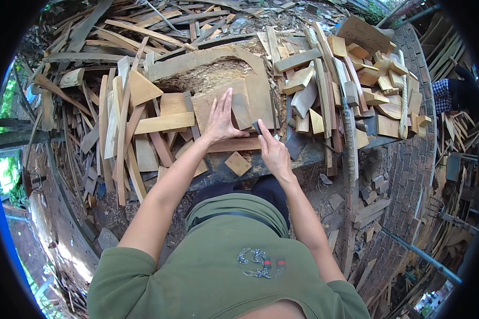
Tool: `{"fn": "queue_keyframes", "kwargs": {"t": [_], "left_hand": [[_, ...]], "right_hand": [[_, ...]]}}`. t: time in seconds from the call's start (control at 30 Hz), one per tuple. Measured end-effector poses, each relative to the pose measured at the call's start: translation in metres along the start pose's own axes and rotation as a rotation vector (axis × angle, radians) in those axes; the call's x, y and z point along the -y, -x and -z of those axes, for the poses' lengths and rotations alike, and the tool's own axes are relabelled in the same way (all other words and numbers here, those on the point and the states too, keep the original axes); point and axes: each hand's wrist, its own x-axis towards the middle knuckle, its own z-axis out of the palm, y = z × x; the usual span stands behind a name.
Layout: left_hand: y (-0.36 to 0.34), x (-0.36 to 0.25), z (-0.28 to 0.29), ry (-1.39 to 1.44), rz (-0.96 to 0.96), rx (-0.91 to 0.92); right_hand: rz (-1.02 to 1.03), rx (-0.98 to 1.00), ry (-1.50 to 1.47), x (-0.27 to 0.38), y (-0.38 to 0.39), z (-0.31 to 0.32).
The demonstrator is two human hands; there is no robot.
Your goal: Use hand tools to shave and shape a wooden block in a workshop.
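Observation:
My left hand (221,121) lies with its fingers stretched and thumb spread on a flat brown wooden board (205,109). A thinner wood piece with a grey-brown face (240,106) lies beside its fingertips. At the board's near right corner, my right hand (275,154) is closed round a small dark flat piece (257,127), its index finger laid along it. Most of that piece is hidden, so its kind cannot be told. Just below the hands runs a reddish wood strip (234,145). A small square wood block (238,164) sits nearer to me.
Loose offcuts (143,119) heap up at the left, and stacked wood blocks (380,80) at the right. Behind the board is a worn hollow with sawdust (213,74). A tall pole (350,154) stands right of my right hand. Another person (455,93) is at the far right.

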Motion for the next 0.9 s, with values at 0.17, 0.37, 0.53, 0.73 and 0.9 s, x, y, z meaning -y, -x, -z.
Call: {"fn": "queue_keyframes", "kwargs": {"t": [0.17, 0.37, 0.53, 0.73, 0.9], "left_hand": [[0.01, -0.015, -0.013, 0.064, -0.01, -0.311], [0.007, -0.028, -0.009, 0.132, 0.096, -0.251], [0.005, -0.025, -0.014, 0.105, 0.124, -0.253], [0.006, -0.024, -0.016, 0.131, 0.171, -0.249], [0.002, -0.026, -0.016, 0.095, 0.154, -0.263]], "right_hand": [[-0.005, 0.032, -0.016, 0.015, -0.014, -0.008], [-0.043, 0.059, -0.036, 0.015, -0.012, -0.005], [0.006, 0.026, 0.02, 0.024, -0.055, -0.01], [-0.001, 0.081, 0.005, 0.023, -0.036, 0.004], [0.026, 0.053, 0.064, 0.019, -0.059, 0.002]]}}
